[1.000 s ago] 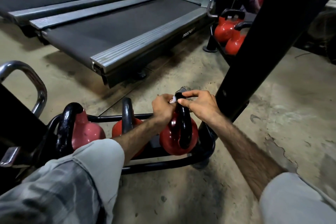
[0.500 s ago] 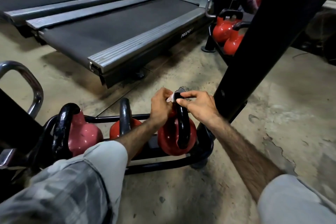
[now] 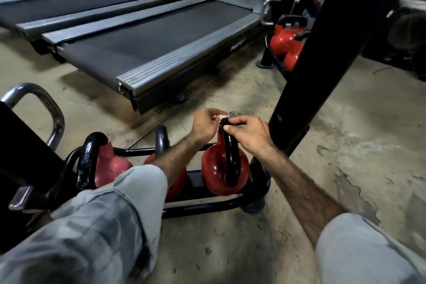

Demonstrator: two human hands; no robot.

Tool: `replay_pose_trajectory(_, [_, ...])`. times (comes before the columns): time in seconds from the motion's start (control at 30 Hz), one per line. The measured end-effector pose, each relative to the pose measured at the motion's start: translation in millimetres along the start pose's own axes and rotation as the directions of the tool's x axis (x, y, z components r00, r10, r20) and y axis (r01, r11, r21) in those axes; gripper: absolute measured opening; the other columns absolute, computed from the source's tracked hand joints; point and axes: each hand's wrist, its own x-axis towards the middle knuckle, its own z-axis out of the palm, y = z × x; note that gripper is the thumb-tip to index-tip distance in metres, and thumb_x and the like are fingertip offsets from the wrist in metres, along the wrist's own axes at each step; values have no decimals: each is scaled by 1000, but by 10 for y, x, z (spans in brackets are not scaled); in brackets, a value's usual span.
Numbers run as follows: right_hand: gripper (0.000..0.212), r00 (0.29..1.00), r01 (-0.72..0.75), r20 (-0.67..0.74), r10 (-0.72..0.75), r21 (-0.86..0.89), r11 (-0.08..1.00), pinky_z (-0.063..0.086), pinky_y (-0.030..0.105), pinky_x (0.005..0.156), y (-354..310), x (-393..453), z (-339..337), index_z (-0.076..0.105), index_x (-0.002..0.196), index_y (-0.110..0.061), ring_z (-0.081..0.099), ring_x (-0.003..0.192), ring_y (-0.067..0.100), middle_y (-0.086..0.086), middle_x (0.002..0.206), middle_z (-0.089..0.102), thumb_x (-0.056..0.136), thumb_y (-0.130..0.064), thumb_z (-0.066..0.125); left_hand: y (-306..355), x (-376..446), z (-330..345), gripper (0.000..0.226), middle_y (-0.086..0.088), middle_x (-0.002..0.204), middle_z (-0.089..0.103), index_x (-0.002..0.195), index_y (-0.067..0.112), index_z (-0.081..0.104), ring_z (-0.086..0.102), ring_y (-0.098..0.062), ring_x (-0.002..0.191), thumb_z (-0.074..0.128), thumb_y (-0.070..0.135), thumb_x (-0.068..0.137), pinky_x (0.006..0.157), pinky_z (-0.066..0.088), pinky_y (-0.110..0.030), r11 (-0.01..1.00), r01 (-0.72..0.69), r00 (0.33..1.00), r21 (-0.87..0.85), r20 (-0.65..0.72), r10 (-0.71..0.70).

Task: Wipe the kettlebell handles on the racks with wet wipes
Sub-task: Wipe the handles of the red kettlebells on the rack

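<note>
A low black rack holds three red kettlebells with black handles. The right kettlebell stands between my hands. My left hand pinches a small white wet wipe at the top of that bell's handle. My right hand grips the top of the same handle from the right side. The middle kettlebell is partly hidden by my left forearm. The left kettlebell sits untouched.
A thick black upright post rises just right of my hands. Two treadmills lie ahead on the concrete floor. A second rack with red kettlebells stands at the far right. A chrome rail curves at the left.
My left hand has lifted the wipe slightly above the top of the handle, and the right hand has closed lower around the handle's top. The view has shifted a little.
</note>
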Motion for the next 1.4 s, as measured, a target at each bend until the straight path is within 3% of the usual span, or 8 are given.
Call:
replay_pose_trajectory(0.13, [24, 1000, -17, -22, 17, 9, 1000, 49, 36, 100, -14, -15, 16, 73, 100, -29, 58, 114, 17, -10, 103, 69, 79, -40, 76, -40, 28, 63, 18, -6, 97, 72, 100, 7, 74, 65, -12, 89, 62, 7, 87, 76, 48, -19, 987, 159, 987, 22, -17, -159])
replay_pose_trajectory(0.3, [21, 999, -26, -40, 25, -6, 1000, 49, 32, 98, -66, -46, 12, 73, 97, -27, 60, 112, 16, -7, 101, 71, 79, -37, 77, -62, -57, 70, 8, -13, 80, 70, 75, 5, 65, 70, -25, 78, 67, -1, 80, 76, 59, -33, 753, 506, 831, -420, 4, -556])
replay_pose_trajectory(0.4, [23, 999, -15, -29, 14, -29, 999, 49, 29, 97, -108, -62, -24, 74, 100, -23, 63, 107, 13, -5, 103, 72, 79, -34, 77, -50, -186, 100, 12, -9, 58, 61, 66, 1, 61, 60, -21, 54, 67, -3, 75, 51, 49, -24, 654, 590, 776, -474, 107, -622])
replay_pose_trajectory(0.57, [23, 999, -50, -18, 49, -56, 997, 52, 33, 95, -119, -7, -11, 74, 99, -26, 65, 103, 15, -3, 102, 72, 78, -34, 76, 35, -277, 100, 14, -9, 52, 58, 69, -1, 61, 54, -15, 42, 59, -13, 75, 49, 49, -25, 510, 630, 730, -585, 223, -646])
replay_pose_trajectory(0.83, [31, 983, 8, 174, 56, -348, 937, 51, 33, 96, -558, -127, -244, 73, 111, -17, 61, 114, 26, 5, 118, 70, 84, -8, 60, 460, -732, -456, 20, -8, 81, 65, 101, -3, 67, 61, -12, 67, 49, -8, 92, 63, 53, -18, 661, 624, 778, -417, 243, -580])
replay_pose_trajectory(0.97, [37, 982, 7, 184, 37, -234, 972, 47, 32, 102, -989, -460, -491, 72, 110, -17, 61, 115, 24, 5, 119, 69, 85, -3, 50, 918, -1107, -760, 17, -7, 81, 66, 96, -2, 66, 59, -16, 72, 50, -6, 92, 74, 50, -25, 678, 595, 789, -431, 158, -593])
replay_pose_trajectory(1.23, [47, 967, 6, 256, -11, 23, 1000, 43, 17, 100, -1976, -1746, -1564, 69, 117, -5, 64, 112, 17, 7, 116, 70, 81, 12, 44, 2394, -1939, -1417, 9, -5, 80, 61, 91, 4, 67, 59, -19, 75, 58, 4, 92, 50, 42, -5, 695, 647, 743, -315, 54, -667])
replay_pose_trajectory(1.4, [42, 984, -10, 180, -8, 102, 995, 46, 17, 99, -2809, -2682, -2592, 69, 118, -11, 63, 107, 8, 1, 115, 70, 84, 7, 51, 3810, -2498, -1987, 12, -9, 81, 71, 79, 14, 68, 68, -27, 83, 62, 5, 85, 76, 56, -36, 761, 569, 821, -310, 168, -545])
